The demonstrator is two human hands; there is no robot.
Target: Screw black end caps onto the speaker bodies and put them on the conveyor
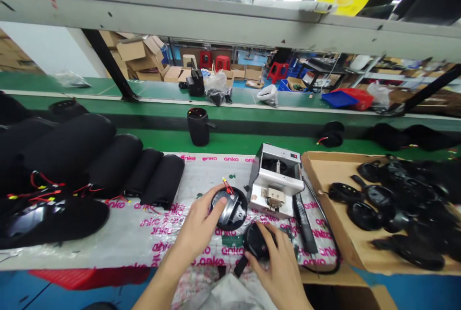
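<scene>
My left hand [200, 221] grips a black cylindrical speaker body [234, 216], its thumb over the round end that faces me. Short red and yellow wires [227, 185] with a small connector stick up from that end. Just to the right and nearer me, my right hand [279, 254] has its fingers curled round a black round cap [254, 240] with a short strap [240, 266] hanging off it. Cap and speaker body are close together but apart. Behind them stands a small silver metal machine [275, 190] with an open front.
Several black fabric-covered cylinders [163, 180] with loose wires lie at left. At right, a cardboard tray [336, 238] holds a pile of black round parts. A black speaker [198, 127] stands on the green belt behind. A grey shelf beam [216, 17] crosses overhead.
</scene>
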